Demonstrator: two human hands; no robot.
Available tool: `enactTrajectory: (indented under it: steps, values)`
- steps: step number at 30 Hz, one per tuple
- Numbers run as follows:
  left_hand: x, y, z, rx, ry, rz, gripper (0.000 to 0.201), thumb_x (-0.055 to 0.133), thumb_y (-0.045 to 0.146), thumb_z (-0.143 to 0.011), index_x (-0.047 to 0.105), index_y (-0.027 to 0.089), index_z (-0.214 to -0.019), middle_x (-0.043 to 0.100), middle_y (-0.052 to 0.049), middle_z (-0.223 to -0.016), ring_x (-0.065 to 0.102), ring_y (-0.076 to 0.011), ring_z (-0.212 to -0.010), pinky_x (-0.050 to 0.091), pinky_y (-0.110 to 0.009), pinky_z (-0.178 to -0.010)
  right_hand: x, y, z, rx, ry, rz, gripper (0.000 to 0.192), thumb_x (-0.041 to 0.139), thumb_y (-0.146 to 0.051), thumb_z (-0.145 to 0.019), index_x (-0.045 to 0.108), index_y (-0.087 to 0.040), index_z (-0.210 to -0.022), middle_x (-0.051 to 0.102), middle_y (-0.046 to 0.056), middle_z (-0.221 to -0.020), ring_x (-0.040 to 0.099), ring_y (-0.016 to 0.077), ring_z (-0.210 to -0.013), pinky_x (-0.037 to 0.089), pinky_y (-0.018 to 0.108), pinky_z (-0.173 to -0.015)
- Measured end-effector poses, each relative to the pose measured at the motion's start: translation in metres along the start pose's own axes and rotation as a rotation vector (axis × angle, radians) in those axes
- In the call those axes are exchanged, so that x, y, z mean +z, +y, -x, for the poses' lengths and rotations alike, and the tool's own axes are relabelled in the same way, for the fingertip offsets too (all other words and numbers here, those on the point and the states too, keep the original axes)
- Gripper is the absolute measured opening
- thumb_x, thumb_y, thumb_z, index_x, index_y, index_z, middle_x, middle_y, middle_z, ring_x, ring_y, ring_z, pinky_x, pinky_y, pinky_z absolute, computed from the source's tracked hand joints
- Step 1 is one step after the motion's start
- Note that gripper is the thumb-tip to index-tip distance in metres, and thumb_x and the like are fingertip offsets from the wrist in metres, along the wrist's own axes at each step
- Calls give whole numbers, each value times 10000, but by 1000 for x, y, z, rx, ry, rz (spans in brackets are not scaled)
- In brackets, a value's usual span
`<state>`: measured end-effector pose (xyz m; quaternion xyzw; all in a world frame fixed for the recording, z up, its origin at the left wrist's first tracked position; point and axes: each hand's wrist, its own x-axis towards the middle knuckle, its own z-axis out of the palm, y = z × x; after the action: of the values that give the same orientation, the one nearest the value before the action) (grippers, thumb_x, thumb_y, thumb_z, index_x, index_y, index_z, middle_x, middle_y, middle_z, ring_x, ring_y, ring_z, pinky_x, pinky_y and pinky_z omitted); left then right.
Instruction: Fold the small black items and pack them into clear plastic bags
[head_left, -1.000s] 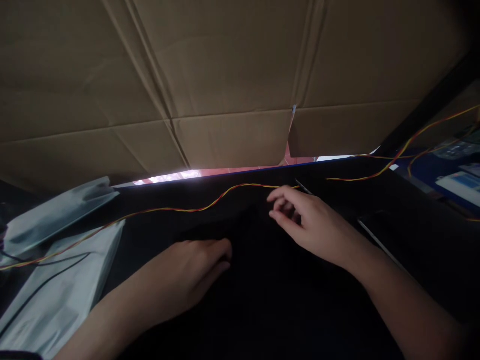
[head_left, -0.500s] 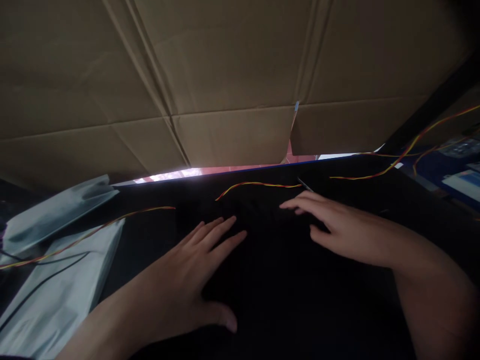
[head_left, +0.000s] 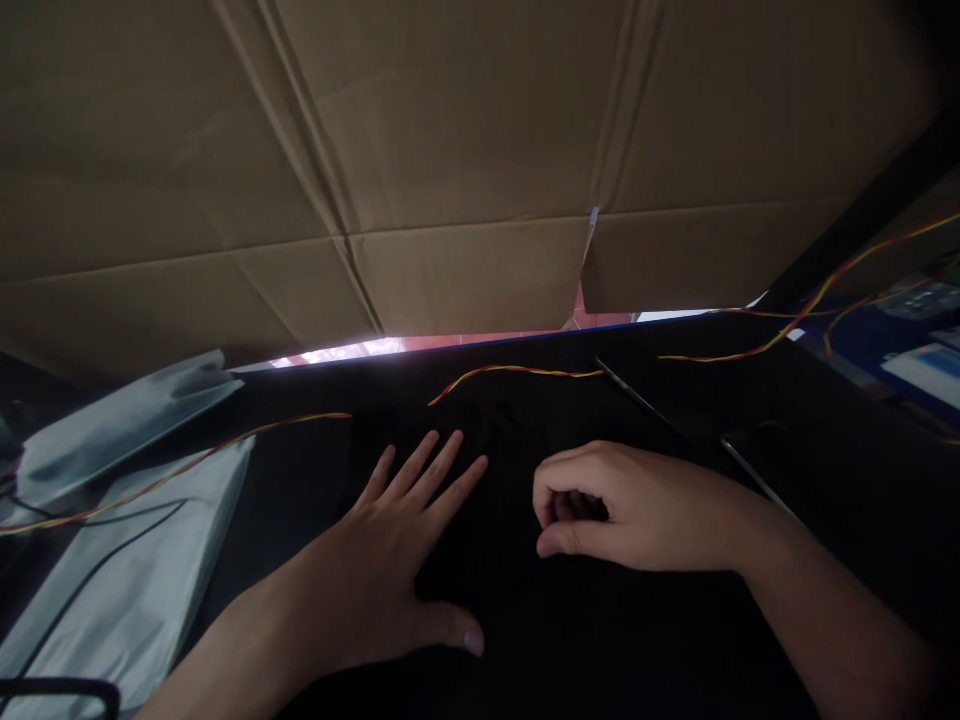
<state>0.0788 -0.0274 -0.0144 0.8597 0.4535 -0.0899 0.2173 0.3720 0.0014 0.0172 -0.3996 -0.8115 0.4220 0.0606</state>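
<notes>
My left hand (head_left: 397, 560) lies palm down on the black surface (head_left: 510, 640), fingers and thumb spread, with nothing held. To its right, my right hand (head_left: 600, 505) is curled, fingertips bent in close to the thumb; no object shows in its dark hollow. Just beyond both hands runs a short visible stretch of twisted red and yellow wire (head_left: 517, 368). Behind the right hand is a flat dark thing with a thin pale edge (head_left: 634, 385). Another thin pale-edged dark thing (head_left: 754, 468) lies by the right wrist, partly covered by the forearm.
Cardboard (head_left: 465, 130) stands across the back. On the left are two whitish plastic packets (head_left: 127, 425) and a thin black cable (head_left: 97, 560). More twisted wire (head_left: 825, 290) crosses at right, near a blue area holding a white and blue item (head_left: 926, 365).
My right hand has drawn back towards me and curled its fingers, uncovering the pale-edged things behind it. My left hand's fingers have spread wider.
</notes>
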Motion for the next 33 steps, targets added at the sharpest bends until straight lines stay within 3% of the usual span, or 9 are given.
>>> enactTrajectory:
  steps: [3, 6, 12, 16, 19, 23, 25, 29, 33]
  values:
    - [-1, 3, 2, -49, -35, 8, 1470, 890, 806, -687, -52, 396, -1739, -84, -115, -1823, -79, -479, -1674, 97, -840, -1289, -5, 4, 4, 60, -83, -23, 134, 813, -385, -933, 758, -266, -906, 749, -53, -827, 682, 144, -738, 457, 263, -621]
    - [-5, 6, 5, -93, -56, 15, 1516, 933, 784, -632, -24, 393, -1741, -96, -110, -1820, -81, -479, -1673, 109, -827, -1296, -9, 8, 8, 132, -257, -24, 82, 839, -339, -870, 800, -274, -901, 768, -59, -817, 706, 148, -744, 460, 253, -618]
    - [-13, 2, 8, -88, -10, 27, 1234, 741, 899, -782, 173, 380, -1747, 33, -134, -1827, 60, -498, -1681, 206, -826, -1280, -3, 11, 11, 247, -488, -67, 260, 948, -394, -689, 775, -239, -804, 734, -73, -737, 651, 131, -638, 426, 228, -532]
    - [-12, -8, 7, -21, 85, 9, 962, 591, 857, -942, 286, 397, -1730, 177, -122, -1825, 191, -460, -1683, 283, -773, -1290, -2, 11, 13, 310, -587, -198, 242, 861, -446, -820, 777, -219, -816, 787, -22, -765, 719, 156, -661, 494, 244, -607]
    - [-12, -12, 5, 18, 127, -17, 889, 578, 811, -986, 316, 392, -1725, 208, -116, -1823, 195, -445, -1689, 263, -768, -1300, -8, 9, 16, 258, -478, -282, 181, 731, -387, -950, 794, -218, -932, 831, 22, -875, 781, 183, -735, 539, 256, -651]
    - [-13, -8, 6, 78, 112, -5, 1027, 623, 862, -919, 225, 400, -1745, 64, -107, -1843, 66, -465, -1696, 196, -791, -1305, -15, 7, 15, 196, -200, -222, 222, 696, -447, -1000, 750, -232, -986, 755, -28, -767, 719, 127, -573, 453, 215, -554]
    - [-12, -2, 6, 92, 69, 32, 1098, 689, 858, -875, 175, 430, -1746, 24, -90, -1844, 26, -474, -1688, 202, -800, -1298, -14, 8, 14, 256, -289, -175, 225, 743, -449, -952, 738, -227, -924, 695, -56, -666, 650, 104, -486, 412, 207, -515]
    - [-11, 7, 5, 41, -33, 53, 1366, 946, 690, -711, 73, 459, -1736, -36, -95, -1831, -20, -503, -1662, 176, -840, -1275, -5, 12, 13, 387, -593, -202, 173, 790, -347, -822, 697, -214, -761, 742, -41, -665, 698, 132, -567, 479, 206, -547]
    - [-14, 7, 9, -17, -97, 49, 1518, 1027, 640, -566, 66, 471, -1728, -55, -97, -1825, -56, -518, -1650, 162, -856, -1262, -6, 22, 15, 462, -548, -191, 182, 754, -341, -848, 673, -209, -752, 826, 3, -789, 767, 156, -659, 504, 200, -558]
